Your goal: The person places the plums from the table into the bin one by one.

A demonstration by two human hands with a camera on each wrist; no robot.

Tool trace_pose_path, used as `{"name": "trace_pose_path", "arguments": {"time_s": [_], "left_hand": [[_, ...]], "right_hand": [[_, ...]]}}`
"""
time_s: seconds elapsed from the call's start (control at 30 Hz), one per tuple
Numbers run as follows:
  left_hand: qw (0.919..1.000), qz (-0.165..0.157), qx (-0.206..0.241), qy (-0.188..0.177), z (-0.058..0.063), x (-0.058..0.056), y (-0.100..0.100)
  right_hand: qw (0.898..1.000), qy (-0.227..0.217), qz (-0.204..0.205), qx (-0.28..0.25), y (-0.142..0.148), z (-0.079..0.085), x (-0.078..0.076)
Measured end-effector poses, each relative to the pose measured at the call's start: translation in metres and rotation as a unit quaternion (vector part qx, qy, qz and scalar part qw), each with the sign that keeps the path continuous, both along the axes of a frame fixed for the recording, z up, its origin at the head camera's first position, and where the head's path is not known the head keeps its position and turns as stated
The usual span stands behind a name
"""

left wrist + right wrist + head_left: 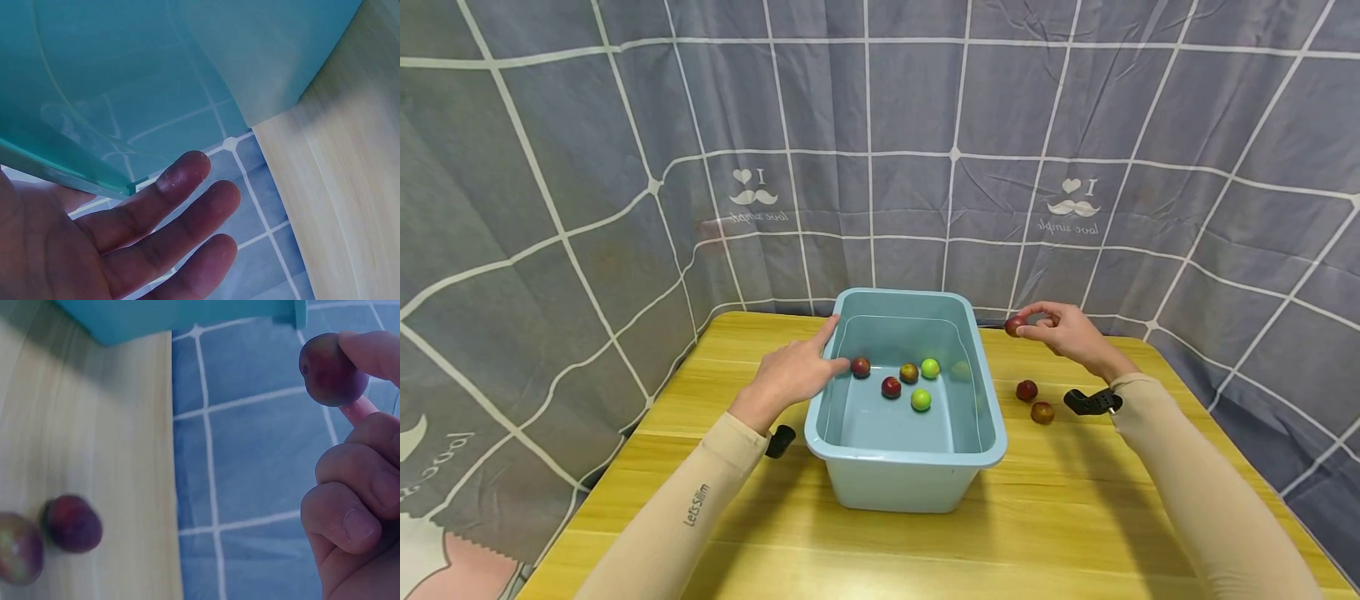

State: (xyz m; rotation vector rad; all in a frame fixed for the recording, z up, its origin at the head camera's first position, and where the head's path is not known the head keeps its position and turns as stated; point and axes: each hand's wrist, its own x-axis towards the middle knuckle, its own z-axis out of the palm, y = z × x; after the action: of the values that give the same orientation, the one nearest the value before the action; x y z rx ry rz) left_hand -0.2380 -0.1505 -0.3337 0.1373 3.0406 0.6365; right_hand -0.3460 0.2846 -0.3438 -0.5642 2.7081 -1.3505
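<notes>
My right hand (1067, 333) pinches a dark red plum (1015, 325) between thumb and finger, out to the right of a light blue plastic bin (895, 458). In the right wrist view the held plum (331, 370) shows plainly, with the other fingers curled below it. My left hand (793, 371) rests on the bin's left rim, thumb over the edge and index finger along it. The left wrist view shows the other fingers (181, 231) loosely straight outside the wall. Inside the bin lie red plums (891, 387), a brownish one (908, 372) and two green fruits (921, 400).
On the wooden table (880, 558) right of the bin lie a red plum (1027, 390) and a mottled plum (1042, 412). A grey curtain (910, 100) with white lines hangs behind the table and along its sides.
</notes>
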Motion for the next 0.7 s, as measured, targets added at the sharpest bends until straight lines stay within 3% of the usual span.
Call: {"name": "trace_pose_path", "arguments": {"time_s": [0.47,0.7], "left_hand": [[1.0,0.001,-0.004,-0.001,0.002,0.0,-0.001],[1.0,0.0,-0.004,-0.001,0.002,-0.001,-0.001]], "right_hand": [[0.996,0.034,0.072,0.043,-0.052,0.041,0.008],[0.988,0.042,0.121,0.086,-0.076,0.058,0.011]]}}
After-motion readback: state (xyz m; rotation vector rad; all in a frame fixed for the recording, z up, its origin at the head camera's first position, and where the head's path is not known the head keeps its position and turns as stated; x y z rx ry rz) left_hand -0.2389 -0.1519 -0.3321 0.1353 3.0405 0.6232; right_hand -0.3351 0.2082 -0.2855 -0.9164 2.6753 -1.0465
